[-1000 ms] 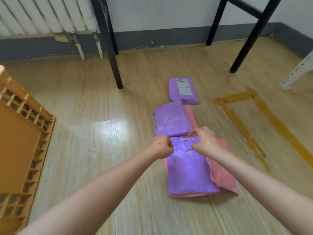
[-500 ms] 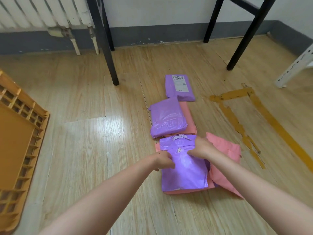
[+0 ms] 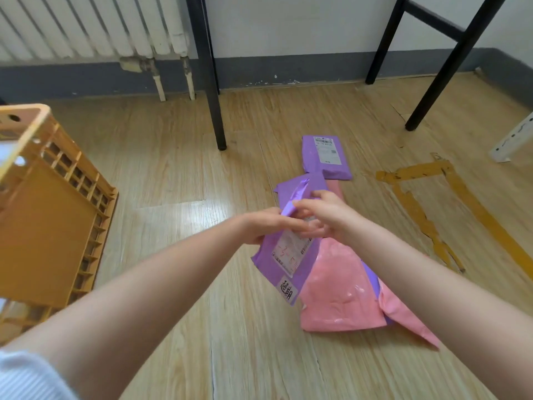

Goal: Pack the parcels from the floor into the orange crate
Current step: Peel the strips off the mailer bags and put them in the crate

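Observation:
A purple parcel [image 3: 284,264] with a white label hangs tilted above the floor, gripped at its top by my left hand [image 3: 268,226] and my right hand [image 3: 328,215]. Under it lies a pink parcel [image 3: 337,293] on the wood floor, with a purple edge showing beneath it. A second purple parcel [image 3: 291,187] lies just behind my hands, partly hidden. A third purple parcel [image 3: 326,157] with a label lies farther back. The orange crate [image 3: 49,226] stands at the left, its open side facing me.
Black table legs [image 3: 212,82] stand behind the parcels and at the back right [image 3: 438,67]. A white radiator [image 3: 95,24] runs along the back wall. Worn yellow tape [image 3: 427,220] marks the floor at the right. A white bracket [image 3: 513,140] sits at the right edge.
Both hands have lifted the near purple parcel off the pink one and turned it label side up. The view has swung left, bringing the crate closer.

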`<state>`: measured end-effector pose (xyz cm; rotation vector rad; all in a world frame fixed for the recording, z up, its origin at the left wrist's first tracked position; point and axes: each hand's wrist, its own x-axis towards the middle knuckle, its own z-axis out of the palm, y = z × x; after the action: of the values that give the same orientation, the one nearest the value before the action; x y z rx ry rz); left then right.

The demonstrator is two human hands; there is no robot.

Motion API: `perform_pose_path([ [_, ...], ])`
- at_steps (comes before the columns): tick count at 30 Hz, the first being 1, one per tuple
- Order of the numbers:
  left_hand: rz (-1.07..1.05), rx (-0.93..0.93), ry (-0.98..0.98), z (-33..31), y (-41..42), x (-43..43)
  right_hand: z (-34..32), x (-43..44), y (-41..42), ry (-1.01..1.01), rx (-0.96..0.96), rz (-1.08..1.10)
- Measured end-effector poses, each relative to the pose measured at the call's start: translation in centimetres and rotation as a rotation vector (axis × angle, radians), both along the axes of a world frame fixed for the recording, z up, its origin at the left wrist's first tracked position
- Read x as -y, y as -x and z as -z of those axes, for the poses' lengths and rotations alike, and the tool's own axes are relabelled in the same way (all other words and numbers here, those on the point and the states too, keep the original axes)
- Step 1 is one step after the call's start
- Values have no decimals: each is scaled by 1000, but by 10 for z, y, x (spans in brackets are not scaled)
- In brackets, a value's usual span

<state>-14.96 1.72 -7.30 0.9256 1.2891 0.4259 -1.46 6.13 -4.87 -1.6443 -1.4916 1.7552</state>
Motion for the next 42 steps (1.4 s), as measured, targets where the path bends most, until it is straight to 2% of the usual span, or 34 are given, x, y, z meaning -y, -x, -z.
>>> perform_pose_path([
  [1,-6,-11,-18,-9,13,-2,-12,1,11,25,-55,-22],
  [3,-76,-170,-82,-27,40,-6,-31,3,32,11,-97,-89],
  [6,-212,-427,-212,-59,83,-6,-52,3,60,-148,-47,-195],
  [10,-367,-473,-298,-95,139,6,-69,3,101,-376,118,-252],
  [13,-505,-455,-368,-117,174,26,-80,11,132,-440,203,-138],
  [16,-662,-414,-419,-131,208,58,-87,29,160,-274,12,-38],
  [19,-767,-385,-473,-138,244,98,-87,50,191,-80,-203,-39],
  [23,-862,-381,-531,-146,285,151,-95,80,234,-113,-333,-120],
  [27,-934,-413,-589,-153,320,194,-108,109,272,-180,-374,-221],
  [32,-1081,-621,-587,-150,378,239,-114,144,328,-293,-332,-322],
  [36,-1059,-816,-575,-129,414,273,-110,177,374,-472,-240,-425],
  [39,-1013,-1036,-462,-113,437,302,-102,205,408,-563,-166,-552],
  [42,-930,-1153,-255,-101,455,332,-88,234,436,-430,-40,-698],
])
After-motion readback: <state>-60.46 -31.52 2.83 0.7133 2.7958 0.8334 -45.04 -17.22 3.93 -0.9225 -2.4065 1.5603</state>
